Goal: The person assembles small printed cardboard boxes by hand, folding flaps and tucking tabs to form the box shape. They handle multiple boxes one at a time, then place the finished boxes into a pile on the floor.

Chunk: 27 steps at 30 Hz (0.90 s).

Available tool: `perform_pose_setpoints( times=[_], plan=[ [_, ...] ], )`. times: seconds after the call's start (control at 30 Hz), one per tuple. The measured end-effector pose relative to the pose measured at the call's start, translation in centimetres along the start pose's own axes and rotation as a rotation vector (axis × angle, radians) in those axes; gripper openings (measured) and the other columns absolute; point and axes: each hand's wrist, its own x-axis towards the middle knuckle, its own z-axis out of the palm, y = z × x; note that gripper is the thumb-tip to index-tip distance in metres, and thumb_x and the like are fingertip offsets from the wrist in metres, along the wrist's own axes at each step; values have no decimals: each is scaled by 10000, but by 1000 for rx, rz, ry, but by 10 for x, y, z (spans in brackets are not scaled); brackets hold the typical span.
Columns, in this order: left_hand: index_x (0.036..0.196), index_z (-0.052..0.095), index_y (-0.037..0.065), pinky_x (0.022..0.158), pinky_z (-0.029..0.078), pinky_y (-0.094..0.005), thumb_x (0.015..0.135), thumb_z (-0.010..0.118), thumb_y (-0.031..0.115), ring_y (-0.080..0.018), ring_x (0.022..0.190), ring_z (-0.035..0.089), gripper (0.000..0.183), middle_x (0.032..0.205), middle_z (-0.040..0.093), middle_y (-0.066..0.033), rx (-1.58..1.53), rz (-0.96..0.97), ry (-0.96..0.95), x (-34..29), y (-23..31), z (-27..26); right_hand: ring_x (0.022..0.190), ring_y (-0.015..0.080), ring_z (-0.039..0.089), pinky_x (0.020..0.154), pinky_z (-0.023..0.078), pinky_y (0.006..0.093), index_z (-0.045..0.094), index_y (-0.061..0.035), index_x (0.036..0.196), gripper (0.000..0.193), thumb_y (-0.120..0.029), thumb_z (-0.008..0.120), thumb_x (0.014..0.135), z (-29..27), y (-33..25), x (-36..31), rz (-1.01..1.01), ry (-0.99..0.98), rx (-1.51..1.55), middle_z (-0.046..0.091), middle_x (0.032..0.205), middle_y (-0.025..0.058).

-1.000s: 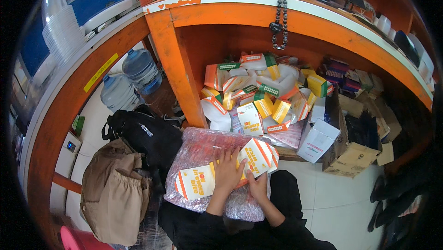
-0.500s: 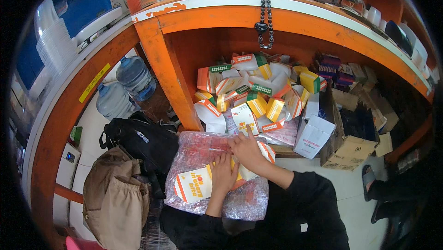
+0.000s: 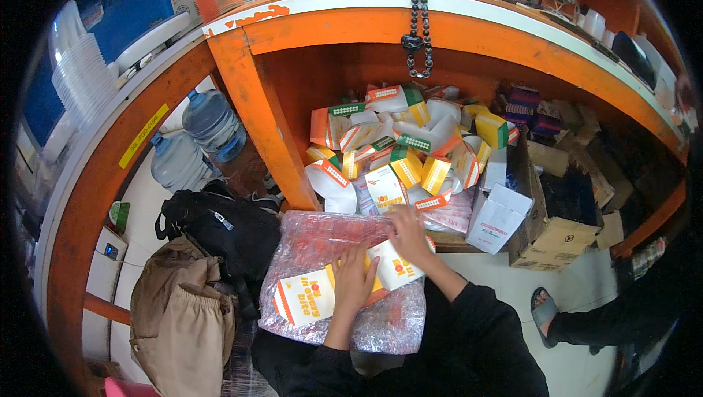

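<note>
A flat-folded food carton (image 3: 306, 297), white with yellow lettering and orange zigzag edging, lies slantwise across a plastic-wrapped bundle (image 3: 387, 320) over my lap. My left hand (image 3: 353, 280) rests on the carton's middle, its fingers stretched flat and open; they cover part of a yellow panel. At the far edge of the carton's right panel is my right hand (image 3: 411, 239), its fingers extended, apart and slightly bent. Nothing can be seen held in it. Just beyond it sits a heap of partly formed cartons (image 3: 406, 166) in white, yellow, orange and green.
An orange counter (image 3: 329, 31) arches over the heap, with a beaded string (image 3: 414, 42) hanging from it. Right of the heap stand a white box (image 3: 499, 217) and an open cardboard box (image 3: 560, 239). A black bag (image 3: 220, 217) and water jugs (image 3: 212, 122) are left; another person's sandalled foot (image 3: 544, 316) is right.
My right hand has shifted right and slightly back, uncovering the carton's right lettered panel. My left hand stays on the carton. The other person's foot has stepped closer from the right.
</note>
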Motion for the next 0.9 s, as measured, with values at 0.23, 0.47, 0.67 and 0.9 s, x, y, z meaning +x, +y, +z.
perform_pose_setpoints(
  times=[0.23, 0.47, 0.67, 0.9],
  plan=[
    [1211, 506, 63, 987, 283, -432, 851, 563, 222, -308, 1130, 442, 397, 1166, 533, -139, -49, 90, -1, 0, 2, -4, 1106, 256, 471, 1037, 238, 500, 549, -77, 1066, 326, -140, 589, 749, -19, 98, 15, 164, -164, -517, 565, 1054, 106],
    [1334, 364, 59, 1023, 270, -450, 761, 679, 311, -349, 1185, 407, 701, 1271, 460, -177, -78, 60, 12, -2, 6, -8, 1034, 221, 521, 1068, 192, 516, 564, -93, 1010, 235, -108, 535, 777, -69, 94, 32, -143, -153, -681, 610, 865, 70],
    [1396, 196, -8, 1039, 259, -453, 676, 749, 374, -370, 1252, 346, 985, 1385, 337, -207, -114, 80, 27, -1, 7, -10, 1024, 248, 533, 1037, 240, 498, 583, -151, 1000, 324, -115, 684, 694, -136, 21, 86, -242, -162, -205, 609, 951, 74],
    [1393, 44, -61, 1086, 158, -477, 630, 788, 393, -402, 1343, 163, 1158, 1448, 146, -266, -259, 48, 224, -3, 9, -12, 967, 199, 567, 1004, 271, 453, 632, -178, 984, 250, -195, 678, 739, -171, -38, 109, -367, -315, 104, 639, 959, 20]
  ],
)
